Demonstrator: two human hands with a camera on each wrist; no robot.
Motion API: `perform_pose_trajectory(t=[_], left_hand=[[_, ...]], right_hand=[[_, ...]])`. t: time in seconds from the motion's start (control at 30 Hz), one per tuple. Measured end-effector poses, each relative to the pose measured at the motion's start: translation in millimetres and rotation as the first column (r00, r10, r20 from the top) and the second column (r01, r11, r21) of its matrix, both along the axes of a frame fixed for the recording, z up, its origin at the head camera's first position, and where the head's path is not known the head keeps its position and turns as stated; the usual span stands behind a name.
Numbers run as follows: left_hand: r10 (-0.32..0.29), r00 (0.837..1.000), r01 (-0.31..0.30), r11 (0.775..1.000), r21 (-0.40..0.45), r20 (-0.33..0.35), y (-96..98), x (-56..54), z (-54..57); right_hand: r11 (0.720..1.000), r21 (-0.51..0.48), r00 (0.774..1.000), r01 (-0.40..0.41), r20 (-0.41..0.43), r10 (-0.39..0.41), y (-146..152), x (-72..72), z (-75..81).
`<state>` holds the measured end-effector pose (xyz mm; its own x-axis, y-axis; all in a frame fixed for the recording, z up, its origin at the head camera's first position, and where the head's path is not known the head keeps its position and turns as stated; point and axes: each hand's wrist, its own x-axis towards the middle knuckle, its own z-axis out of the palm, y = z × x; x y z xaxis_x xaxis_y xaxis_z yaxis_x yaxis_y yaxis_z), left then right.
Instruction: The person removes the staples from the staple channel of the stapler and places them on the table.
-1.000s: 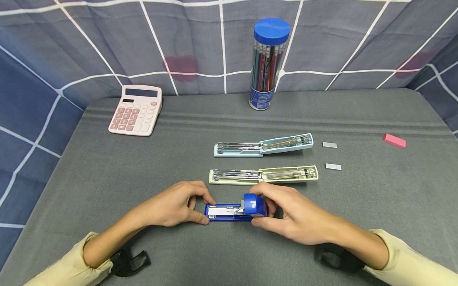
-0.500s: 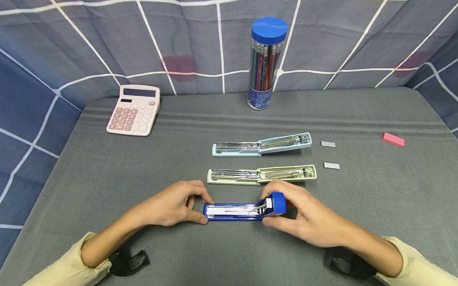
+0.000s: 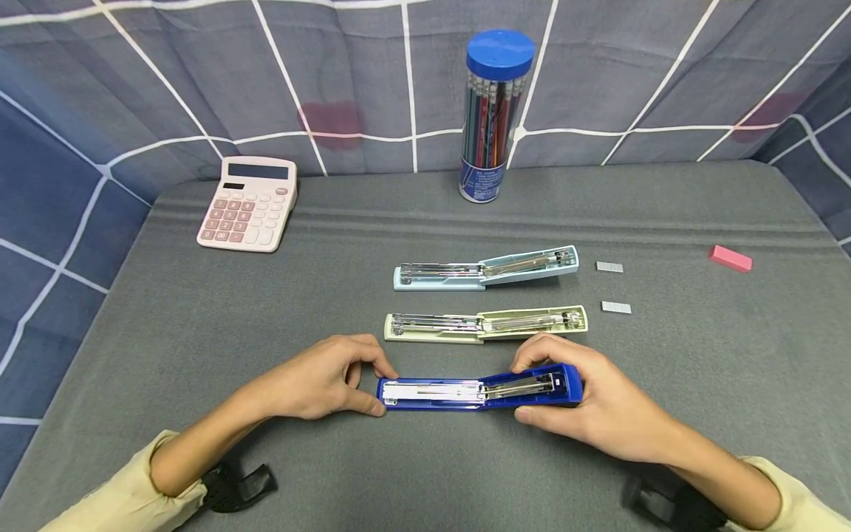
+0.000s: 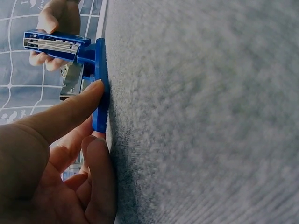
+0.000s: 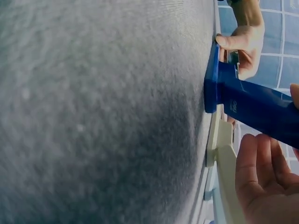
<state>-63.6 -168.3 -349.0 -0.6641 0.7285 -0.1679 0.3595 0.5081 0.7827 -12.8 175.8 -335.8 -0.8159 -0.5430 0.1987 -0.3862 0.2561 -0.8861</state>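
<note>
A dark blue stapler [image 3: 425,405] lies folded open on the grey cloth, its metal staple channel exposed. At the base's left end, my left hand [image 3: 319,380] pinches the edges between thumb and fingers. My right hand [image 3: 601,403] holds the raised top cover [image 3: 573,384] by its end, thumb on the near side and fingers on the far side. In the left wrist view, the base [image 4: 100,70] stays low against the cloth while the cover angles up. The right wrist view shows the cover's smooth blue outside [image 5: 257,105] between thumb and fingers.
Just behind lie an opened pale green stapler [image 3: 432,340] and an opened light blue stapler [image 3: 439,285]. Two staple strips, one nearer [image 3: 616,307] and one farther [image 3: 609,267], sit right of them. Farther out are a pink eraser [image 3: 730,258], a calculator [image 3: 249,203] and a pencil tub [image 3: 482,181].
My right hand has swung the blue stapler's cover over to the right and down, from upright to nearly flat, uncovering the channel. My left hand keeps its place at the base's end.
</note>
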Motion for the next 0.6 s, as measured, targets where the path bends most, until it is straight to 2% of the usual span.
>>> perform_pose_trajectory(t=[0.13, 0.3, 0.47, 0.6], left_hand=[[0.002, 1.0, -0.002, 1.0, -0.002, 0.003, 0.3, 0.0, 0.2], [0.012, 1.0, -0.012, 1.0, -0.012, 0.015, 0.2, 0.4, 1.3], [0.015, 1.0, -0.014, 1.0, -0.017, 0.022, 0.1, 0.5, 1.9], [0.013, 1.0, -0.012, 1.0, -0.013, 0.023, 0.2, 0.0, 1.7]], right_hand=[[1.0, 0.027, 1.0, -0.011, 0.006, 0.011, 6, -0.1, 2.7], [0.993, 0.097, 0.998, -0.066, -0.005, 0.066, 18, -3.3, 11.2], [0.977, 0.181, 0.99, -0.109, -0.073, 0.124, 27, -7.2, 16.3], [0.965, 0.231, 0.985, -0.125, -0.087, 0.149, 31, -8.5, 17.2]])
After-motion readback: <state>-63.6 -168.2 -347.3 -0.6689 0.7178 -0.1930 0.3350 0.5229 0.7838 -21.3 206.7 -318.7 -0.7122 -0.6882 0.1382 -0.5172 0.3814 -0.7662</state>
